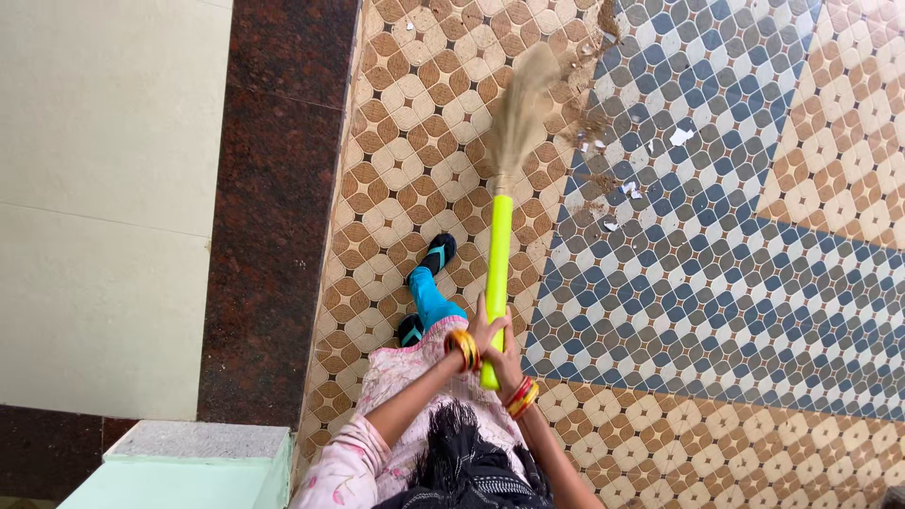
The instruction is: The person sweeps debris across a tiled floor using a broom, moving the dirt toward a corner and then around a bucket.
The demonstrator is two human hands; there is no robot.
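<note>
Yellow-green plastic broom handle (497, 273) is being gripped near its lower end by both hands: left hand (483, 332) wrapped above, right hand (504, 363) closed below, bangles on each wrist. Straw-coloured grass bristles (520, 113) are being dragged over the brown-and-cream patterned floor tiles (415, 160), just beside the blue-and-white tiled band (698, 245). Scattered dust and white paper scraps (622, 179) are lying right of the bristles; a hard stroke could be flinging them wider. Packages, labels, signs: none being seen.
</note>
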